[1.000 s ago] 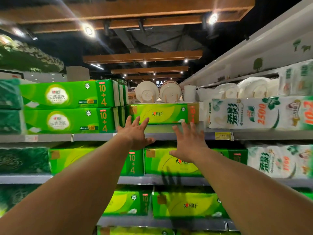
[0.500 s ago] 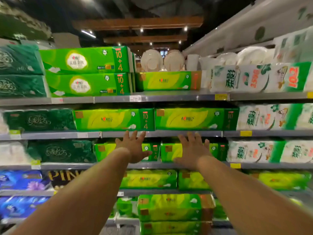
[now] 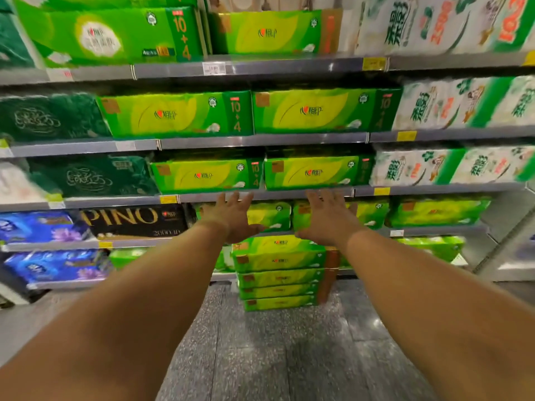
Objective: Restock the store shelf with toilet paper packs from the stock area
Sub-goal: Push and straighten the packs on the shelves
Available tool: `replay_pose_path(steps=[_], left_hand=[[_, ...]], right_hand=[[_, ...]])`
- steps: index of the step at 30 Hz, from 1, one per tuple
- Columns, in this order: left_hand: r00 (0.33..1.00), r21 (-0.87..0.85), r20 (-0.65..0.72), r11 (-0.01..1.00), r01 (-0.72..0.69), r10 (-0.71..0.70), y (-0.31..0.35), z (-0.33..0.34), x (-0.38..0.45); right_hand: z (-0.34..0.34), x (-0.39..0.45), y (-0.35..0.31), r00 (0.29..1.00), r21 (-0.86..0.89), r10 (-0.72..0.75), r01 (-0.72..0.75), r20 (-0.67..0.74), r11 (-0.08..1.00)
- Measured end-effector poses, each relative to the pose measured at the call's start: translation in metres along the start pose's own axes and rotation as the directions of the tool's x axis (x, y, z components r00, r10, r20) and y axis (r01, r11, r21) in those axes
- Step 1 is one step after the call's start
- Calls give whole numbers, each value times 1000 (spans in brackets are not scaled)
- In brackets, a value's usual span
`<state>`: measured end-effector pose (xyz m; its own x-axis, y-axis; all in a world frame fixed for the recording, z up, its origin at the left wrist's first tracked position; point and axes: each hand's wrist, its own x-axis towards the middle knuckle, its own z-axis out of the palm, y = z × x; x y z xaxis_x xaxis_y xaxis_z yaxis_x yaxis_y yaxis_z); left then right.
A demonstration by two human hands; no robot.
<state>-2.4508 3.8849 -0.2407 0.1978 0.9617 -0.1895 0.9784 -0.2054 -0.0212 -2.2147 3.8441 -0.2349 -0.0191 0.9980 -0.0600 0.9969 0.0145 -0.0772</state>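
A stack of several green toilet paper packs (image 3: 279, 273) stands on the floor against the base of the shelf unit (image 3: 260, 140). My left hand (image 3: 231, 217) and my right hand (image 3: 328, 218) are both stretched forward, palms down and fingers spread, empty, just above the top pack of the stack. Matching green packs (image 3: 207, 175) fill the middle of the shelves behind my hands. The topmost shelf holds one green pack (image 3: 269, 31) at centre.
Dark green packs (image 3: 86, 176) and blue packs (image 3: 43, 227) sit on the left, a black PINO pack (image 3: 133, 221) beside them. White-and-green packs (image 3: 440, 166) fill the right side. Grey speckled floor (image 3: 275, 342) lies in front of the stack.
My view has tilted down from the top shelf to the lower shelves and floor. Both empty hands have dropped with it, now over the stack on the floor.
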Motion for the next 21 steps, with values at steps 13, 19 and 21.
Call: replay_pose_path(steps=[13, 19, 21], left_hand=[[989, -61, 143, 997, 38, -29, -1, 49, 37], [972, -65, 236, 997, 34, -17, 12, 95, 98], [964, -67, 264, 996, 53, -34, 15, 105, 125]], right_hand=[[61, 25, 33, 979, -11, 84, -84, 185, 996], [111, 76, 67, 956, 41, 119, -135, 269, 990], [124, 105, 78, 947, 32, 124, -140, 298, 990]])
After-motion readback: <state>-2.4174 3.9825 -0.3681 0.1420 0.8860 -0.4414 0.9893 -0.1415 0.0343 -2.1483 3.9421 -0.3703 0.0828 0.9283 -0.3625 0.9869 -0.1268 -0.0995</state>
